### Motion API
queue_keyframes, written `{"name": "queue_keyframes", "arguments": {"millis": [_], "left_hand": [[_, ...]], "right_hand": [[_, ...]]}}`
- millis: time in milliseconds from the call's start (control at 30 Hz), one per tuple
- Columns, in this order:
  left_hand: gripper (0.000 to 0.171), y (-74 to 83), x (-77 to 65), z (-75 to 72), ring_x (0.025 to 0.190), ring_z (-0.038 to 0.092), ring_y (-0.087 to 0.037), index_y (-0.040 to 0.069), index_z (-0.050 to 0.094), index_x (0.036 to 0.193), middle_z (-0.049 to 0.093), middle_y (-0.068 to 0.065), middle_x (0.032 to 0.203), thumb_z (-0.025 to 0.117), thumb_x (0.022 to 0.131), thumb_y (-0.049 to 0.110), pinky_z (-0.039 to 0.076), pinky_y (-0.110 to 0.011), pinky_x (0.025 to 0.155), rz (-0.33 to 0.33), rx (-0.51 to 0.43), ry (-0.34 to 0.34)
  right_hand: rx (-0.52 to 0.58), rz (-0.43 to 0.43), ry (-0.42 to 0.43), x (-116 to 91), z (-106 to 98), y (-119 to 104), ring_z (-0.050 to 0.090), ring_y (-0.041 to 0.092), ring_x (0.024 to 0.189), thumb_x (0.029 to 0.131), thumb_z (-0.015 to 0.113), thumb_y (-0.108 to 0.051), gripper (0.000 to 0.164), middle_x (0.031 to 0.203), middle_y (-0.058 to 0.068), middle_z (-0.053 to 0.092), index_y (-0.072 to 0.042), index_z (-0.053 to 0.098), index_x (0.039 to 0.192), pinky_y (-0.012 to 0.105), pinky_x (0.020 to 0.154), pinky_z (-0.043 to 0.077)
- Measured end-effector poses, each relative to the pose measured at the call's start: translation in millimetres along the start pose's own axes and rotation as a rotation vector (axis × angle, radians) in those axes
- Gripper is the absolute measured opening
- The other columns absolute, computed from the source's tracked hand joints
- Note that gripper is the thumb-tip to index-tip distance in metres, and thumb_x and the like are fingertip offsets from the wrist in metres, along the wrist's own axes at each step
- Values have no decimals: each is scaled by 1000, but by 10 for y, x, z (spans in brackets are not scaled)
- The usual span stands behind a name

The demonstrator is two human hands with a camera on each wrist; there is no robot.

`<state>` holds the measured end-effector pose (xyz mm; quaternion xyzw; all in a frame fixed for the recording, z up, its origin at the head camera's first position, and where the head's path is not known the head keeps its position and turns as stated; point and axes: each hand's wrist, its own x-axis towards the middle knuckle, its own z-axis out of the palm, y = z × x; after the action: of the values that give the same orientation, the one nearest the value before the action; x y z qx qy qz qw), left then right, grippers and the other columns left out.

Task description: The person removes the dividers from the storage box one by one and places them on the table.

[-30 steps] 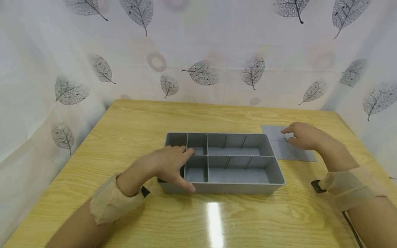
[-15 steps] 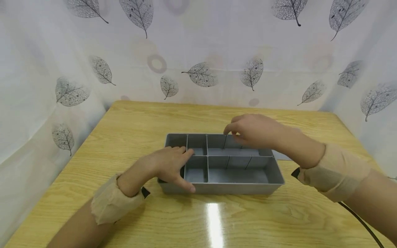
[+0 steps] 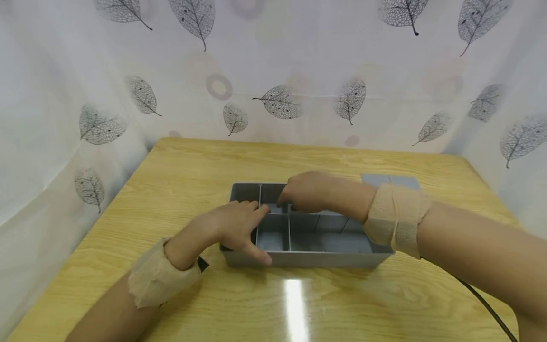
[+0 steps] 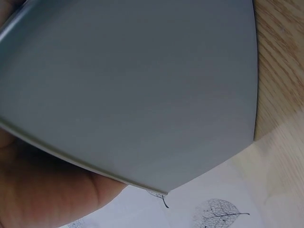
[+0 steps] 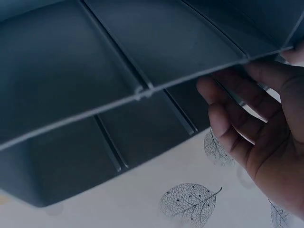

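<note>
A grey divided box [image 3: 325, 259] sits on the wooden table. My left hand [image 3: 235, 225] lies over its left end, fingers spread across the compartments and thumb against the front wall. The left wrist view shows the box's plain grey outer wall [image 4: 142, 90], with part of the hand [image 4: 52, 192] beyond the rim. My right hand [image 3: 309, 192] reaches into the back row, its fingertips around the back cross divider, which it hides. In the right wrist view, the right hand's fingers [image 5: 228, 123] are bent beside the lengthwise divider [image 5: 114, 61]; whether they pinch anything is hidden.
Thin flat grey panels [image 3: 376, 179] lie on the table behind the box's right end, partly covered by the right arm. A leaf-patterned cloth [image 3: 316, 61] hangs around the table [image 3: 196, 161]. A dark cable [image 3: 487, 308] trails from the right wrist.
My right hand has moved left from the flat panels, over the box, and down into the back row. The left hand and the box have stayed in place.
</note>
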<state>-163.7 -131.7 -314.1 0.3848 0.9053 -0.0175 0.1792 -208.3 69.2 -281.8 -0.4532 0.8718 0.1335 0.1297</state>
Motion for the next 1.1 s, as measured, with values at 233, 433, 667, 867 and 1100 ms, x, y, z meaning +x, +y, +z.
{"name": "queue_keyframes", "arguments": {"millis": [233, 433, 667, 867, 1100], "left_hand": [[114, 2, -7, -9, 108, 50, -26, 5, 31, 140, 49, -15, 126, 46, 62, 87, 43, -42, 90, 11, 14, 11], [115, 4, 1, 0, 115, 47, -29, 4, 29, 141, 45, -18, 133, 47, 63, 86, 40, -44, 95, 9, 8, 6], [117, 9, -14, -4, 123, 40, -32, 4, 27, 143, 39, -21, 139, 48, 62, 86, 35, -47, 100, -11, -12, -6], [117, 17, -6, -8, 125, 38, -31, 5, 25, 144, 37, -20, 141, 48, 62, 86, 34, -45, 101, -23, -9, -18], [118, 34, 13, -20, 126, 36, -30, 5, 22, 145, 34, -20, 143, 47, 62, 87, 34, -44, 101, -33, 6, -34]], "right_hand": [[-43, -22, -30, 100, 32, -22, 60, 13, 81, 83, 60, -10, 22, 90, -5, 67, -23, 71, 97, 29, 70, 51], [-61, -9, -21, 91, -74, -13, 60, 12, 77, 78, 66, -15, 13, 81, -7, 66, -25, 72, 85, 30, 70, 52], [-48, 10, -15, 19, -299, -20, 60, 14, 88, 78, 65, -13, 20, 91, -8, 67, -27, 73, 90, 32, 76, 51], [-30, 32, -23, -54, -502, -21, 60, 16, 94, 78, 63, -9, 26, 99, -7, 67, -26, 72, 95, 33, 81, 50], [-19, 9, 71, -273, -851, -38, 60, 13, 87, 81, 63, -12, 23, 97, -10, 66, -27, 71, 96, 33, 79, 50]]}}
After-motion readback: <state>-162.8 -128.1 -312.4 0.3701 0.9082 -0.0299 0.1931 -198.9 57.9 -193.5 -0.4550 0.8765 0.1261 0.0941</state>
